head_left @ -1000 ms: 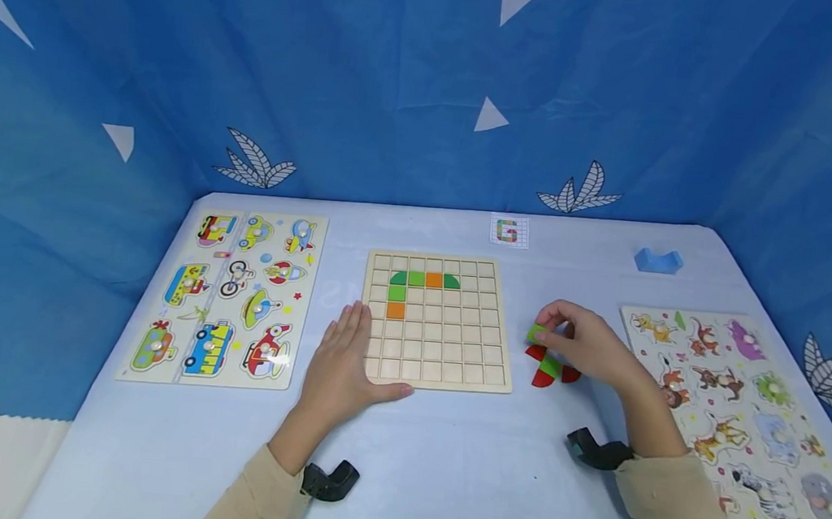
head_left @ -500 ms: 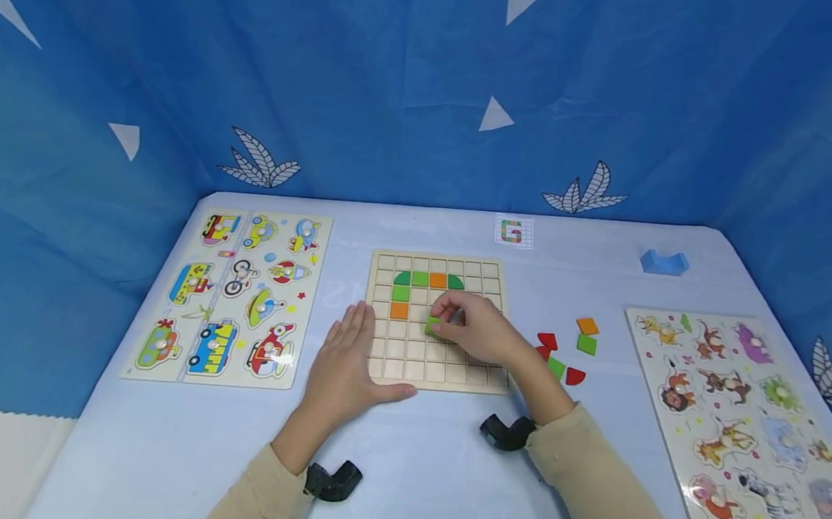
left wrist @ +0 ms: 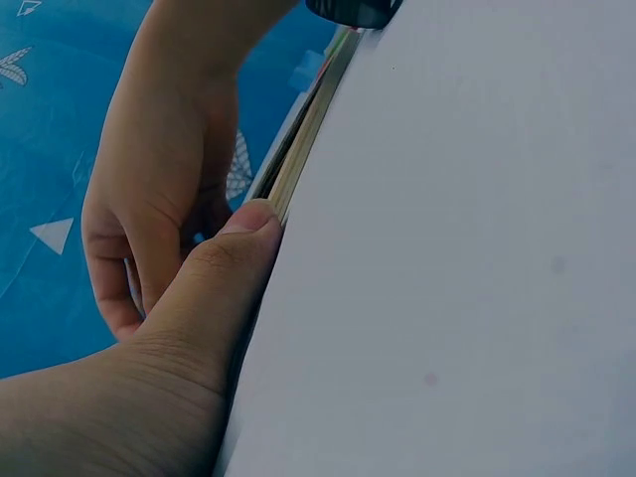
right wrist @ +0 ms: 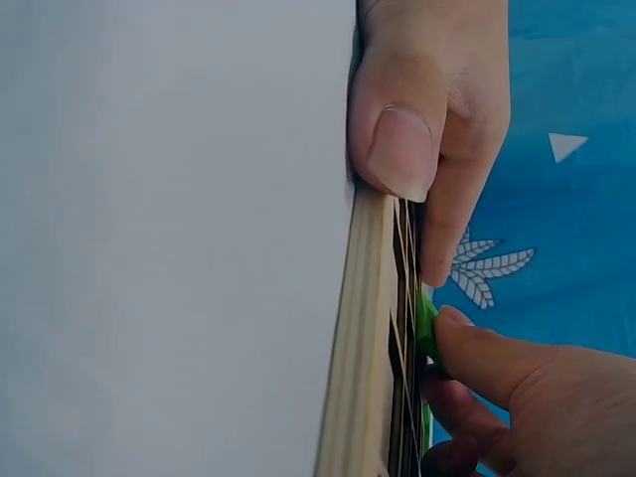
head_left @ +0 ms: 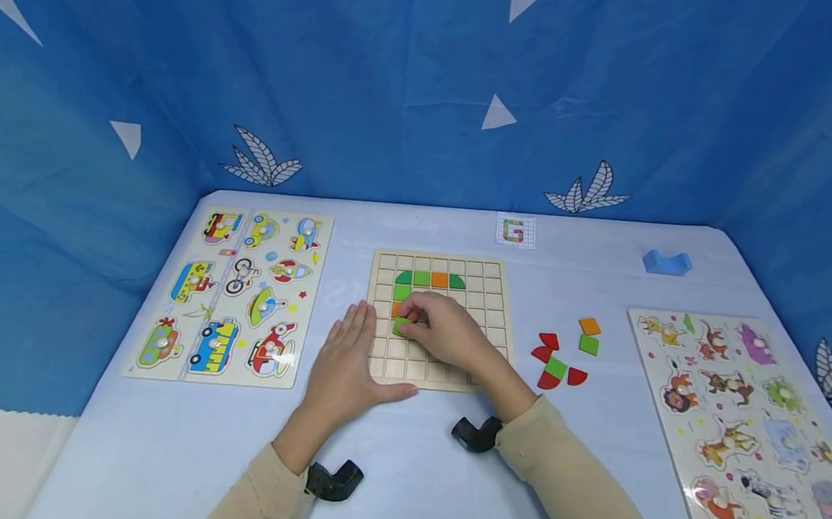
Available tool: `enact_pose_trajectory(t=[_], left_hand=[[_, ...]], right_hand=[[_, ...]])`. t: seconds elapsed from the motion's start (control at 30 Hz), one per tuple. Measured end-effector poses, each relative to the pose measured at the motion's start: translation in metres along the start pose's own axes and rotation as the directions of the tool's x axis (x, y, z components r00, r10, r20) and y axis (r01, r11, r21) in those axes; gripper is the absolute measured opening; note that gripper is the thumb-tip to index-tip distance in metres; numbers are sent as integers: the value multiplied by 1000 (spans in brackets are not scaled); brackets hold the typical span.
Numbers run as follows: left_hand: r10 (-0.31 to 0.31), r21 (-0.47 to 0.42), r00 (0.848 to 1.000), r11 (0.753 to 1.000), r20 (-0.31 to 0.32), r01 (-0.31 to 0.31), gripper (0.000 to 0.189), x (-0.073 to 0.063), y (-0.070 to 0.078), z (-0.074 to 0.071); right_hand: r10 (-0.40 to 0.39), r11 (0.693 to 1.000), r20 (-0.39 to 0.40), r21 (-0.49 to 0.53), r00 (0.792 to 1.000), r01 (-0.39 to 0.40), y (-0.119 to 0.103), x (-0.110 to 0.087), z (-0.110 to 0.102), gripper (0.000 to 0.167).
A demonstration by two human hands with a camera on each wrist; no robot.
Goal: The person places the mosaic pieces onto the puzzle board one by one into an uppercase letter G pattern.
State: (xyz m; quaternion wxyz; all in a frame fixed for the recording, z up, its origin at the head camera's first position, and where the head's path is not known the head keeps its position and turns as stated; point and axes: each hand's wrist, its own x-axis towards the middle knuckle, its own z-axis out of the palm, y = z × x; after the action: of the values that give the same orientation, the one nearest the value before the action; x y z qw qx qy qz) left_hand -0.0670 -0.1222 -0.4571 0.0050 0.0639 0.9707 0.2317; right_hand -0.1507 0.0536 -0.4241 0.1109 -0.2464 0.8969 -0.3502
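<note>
A wooden grid board [head_left: 445, 359] lies mid-table, with green and orange tiles along its upper row and down its left side. My right hand [head_left: 443, 327] pinches a green square tile [head_left: 401, 326] over the left part of the grid, just under an orange tile [head_left: 396, 309]. In the right wrist view the green tile [right wrist: 426, 328] shows between thumb and fingers. My left hand [head_left: 345, 364] rests flat with straight fingers along the board's left edge, its thumb at the near edge. The left wrist view shows that thumb [left wrist: 224, 263] against the board's side.
Loose red, green and orange tiles [head_left: 556, 368] lie right of the board. A small pattern card [head_left: 516, 231] sits behind it, and a blue block [head_left: 667, 263] stands back right. A vehicle puzzle [head_left: 229, 298] lies left, an animal puzzle [head_left: 740, 432] right.
My right hand has carried a green tile from the loose pile leftward across the board to its left columns. My left hand has stayed at the board's edge.
</note>
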Motion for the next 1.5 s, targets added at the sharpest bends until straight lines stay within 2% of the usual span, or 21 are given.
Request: enact_pose_trajectory(t=[0.3,0.67,0.83,1.0,1.17,1.5], left_hand=[[15,9,1000,1000,-14,-15,137,1,-1,1],[5,4,1000,1000,12,-5,137,1,1,0],[1,6,1000,1000,13,-1,137,1,2,0],[-4,4,1000,1000,2,4,137,2,2,1],[-12,-5,1000,1000,0,12,138,2,2,2],[-10,-25,1000,1000,1,10,137,2,-1,3]], right_hand=[[-39,995,2,-90,999,39,-2,0,2,12],[-73,989,20,-126,997,75,-2,-4,-1,13],[-81,992,49,-95,995,86,-1,-10,-7,16],[-26,996,34,-82,999,29,7,-23,-22,28],[57,992,-9,-115,998,-58,29,-42,-45,29],[215,950,-59,-220,975,-223,72,-90,-98,34]])
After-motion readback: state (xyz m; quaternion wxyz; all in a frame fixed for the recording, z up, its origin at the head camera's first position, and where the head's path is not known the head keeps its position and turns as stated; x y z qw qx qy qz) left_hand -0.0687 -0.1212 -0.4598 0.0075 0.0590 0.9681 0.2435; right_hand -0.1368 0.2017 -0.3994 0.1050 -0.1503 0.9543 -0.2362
